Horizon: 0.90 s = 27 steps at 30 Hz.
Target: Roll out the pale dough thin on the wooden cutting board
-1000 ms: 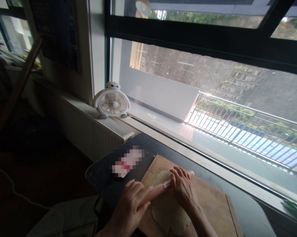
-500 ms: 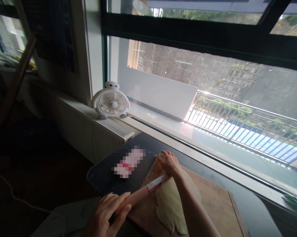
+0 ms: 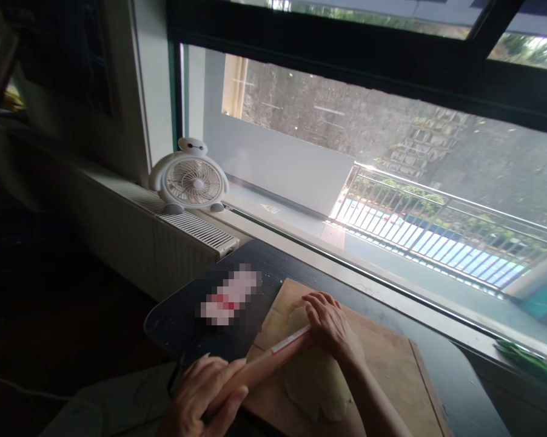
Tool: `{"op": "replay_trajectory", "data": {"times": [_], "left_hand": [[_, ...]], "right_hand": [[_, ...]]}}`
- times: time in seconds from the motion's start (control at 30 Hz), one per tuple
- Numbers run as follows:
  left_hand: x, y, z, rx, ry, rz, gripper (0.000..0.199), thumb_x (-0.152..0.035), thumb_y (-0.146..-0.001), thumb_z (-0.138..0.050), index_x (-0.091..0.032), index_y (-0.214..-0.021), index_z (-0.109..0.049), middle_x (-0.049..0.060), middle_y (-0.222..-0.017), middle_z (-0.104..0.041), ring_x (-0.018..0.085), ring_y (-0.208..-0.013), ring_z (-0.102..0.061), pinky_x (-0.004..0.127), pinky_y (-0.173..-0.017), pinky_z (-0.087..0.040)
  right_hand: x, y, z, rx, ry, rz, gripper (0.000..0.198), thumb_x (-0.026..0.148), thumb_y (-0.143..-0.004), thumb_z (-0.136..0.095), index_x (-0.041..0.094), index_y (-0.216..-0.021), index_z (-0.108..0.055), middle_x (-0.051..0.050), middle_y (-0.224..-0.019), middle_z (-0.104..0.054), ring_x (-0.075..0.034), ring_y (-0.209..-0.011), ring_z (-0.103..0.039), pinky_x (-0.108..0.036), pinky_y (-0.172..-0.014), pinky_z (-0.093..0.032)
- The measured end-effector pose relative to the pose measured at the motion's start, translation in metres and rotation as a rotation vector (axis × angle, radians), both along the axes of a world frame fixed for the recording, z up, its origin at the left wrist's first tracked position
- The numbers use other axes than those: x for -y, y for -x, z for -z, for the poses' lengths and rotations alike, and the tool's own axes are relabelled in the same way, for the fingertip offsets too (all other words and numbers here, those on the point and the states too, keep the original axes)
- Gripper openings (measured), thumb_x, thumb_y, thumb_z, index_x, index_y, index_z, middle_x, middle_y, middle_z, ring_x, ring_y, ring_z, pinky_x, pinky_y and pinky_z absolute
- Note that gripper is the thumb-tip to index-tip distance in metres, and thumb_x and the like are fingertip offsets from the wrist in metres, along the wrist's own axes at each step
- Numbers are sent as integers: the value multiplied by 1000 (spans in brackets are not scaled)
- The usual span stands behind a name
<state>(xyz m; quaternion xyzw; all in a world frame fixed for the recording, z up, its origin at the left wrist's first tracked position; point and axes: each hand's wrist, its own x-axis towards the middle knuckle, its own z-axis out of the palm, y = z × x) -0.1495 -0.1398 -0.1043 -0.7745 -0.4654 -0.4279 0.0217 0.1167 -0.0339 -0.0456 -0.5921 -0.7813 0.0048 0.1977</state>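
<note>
A wooden rolling pin (image 3: 259,371) with a white and red label lies slantwise across a flattened sheet of pale dough (image 3: 316,385). My left hand (image 3: 207,388) is closed round its near end, thumb below and fingers over the top. At the far end my right hand (image 3: 330,325) wraps over the pin, which hides that end. Under both is a wooden board (image 3: 382,370); part of the dough shows beyond the pin, beside my right fingers.
The board rests on a dark table (image 3: 250,258) by the window. A blurred-out pink and red item (image 3: 230,297) lies on the table's left. A white fan (image 3: 195,179) stands on the radiator (image 3: 187,249). Green leaves (image 3: 523,358) lie on the sill at right.
The rolling pin has turned about its length, so its label shows as a narrower strip. My right hand has shifted slightly down and right. The whole view has moved a little.
</note>
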Motion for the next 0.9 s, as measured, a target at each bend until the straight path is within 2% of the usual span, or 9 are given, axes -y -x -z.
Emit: {"op": "replay_trajectory", "data": {"times": [0.13, 0.23, 0.33, 0.43, 0.57, 0.73, 0.8, 0.9], "left_hand": [[-10, 6, 3, 41, -5, -17, 38, -38, -80, -59, -27, -116, -55, 0, -98, -66, 17, -95, -59, 30, -86, -50], [-14, 9, 1, 76, 37, -41, 32, -36, -84, -54, -26, -114, -57, 0, -95, -66, 15, -92, -60, 27, -84, -50], [-13, 9, -1, 78, 70, -49, 29, -34, -86, -52, -25, -112, -58, 0, -92, -66, 14, -90, -60, 26, -81, -50], [-9, 7, -1, 17, 52, -43, 33, -34, -84, -54, -25, -116, -55, 0, -93, -65, 15, -91, -59, 28, -85, -48], [-3, 1, 0, -44, -54, -36, 44, -35, -78, -61, -25, -120, -52, 1, -94, -63, 17, -93, -57, 33, -92, -43], [2, -7, -2, -87, -117, 46, 48, -27, -77, -61, -26, -123, -49, -1, -87, -60, 17, -91, -56, 39, -98, -35], [0, -6, -5, -106, -107, 42, 46, -27, -78, -60, -27, -122, -49, -1, -88, -60, 17, -93, -55, 40, -100, -32], [-11, 0, -12, -157, -109, 32, 42, -30, -78, -61, -26, -119, -52, -1, -92, -62, 17, -95, -54, 39, -99, -31]], "right_hand": [[-42, 25, -9, 24, 112, 32, 37, 40, -92, -29, 30, -119, -53, 2, -123, -54, -16, -116, -41, -28, -93, -31], [-72, 43, -7, 35, 149, 37, 42, 47, -91, -32, 27, -122, -50, -1, -122, -55, -19, -114, -43, -31, -91, -34], [-84, 51, -4, 38, 166, 30, 46, 49, -89, -35, 25, -125, -48, -4, -121, -55, -21, -112, -46, -33, -90, -35], [-74, 46, -5, 32, 161, 27, 46, 49, -88, -36, 25, -126, -47, -3, -124, -53, -21, -115, -43, -34, -92, -34], [-33, 18, -6, 26, 136, 26, 41, 44, -91, -32, 28, -125, -48, 0, -126, -52, -18, -119, -40, -33, -96, -32], [21, -26, 15, -20, 29, -69, 42, 38, -95, -21, 27, -122, -51, 1, -132, -46, -17, -131, -25, -34, -105, -25], [27, -34, 20, -7, 36, -53, 42, 39, -95, -21, 29, -123, -50, 2, -135, -43, -18, -133, -20, -37, -106, -24], [12, -26, 18, 37, 60, -12, 42, 39, -95, -20, 31, -124, -49, 2, -133, -44, -18, -131, -25, -38, -104, -26]]}}
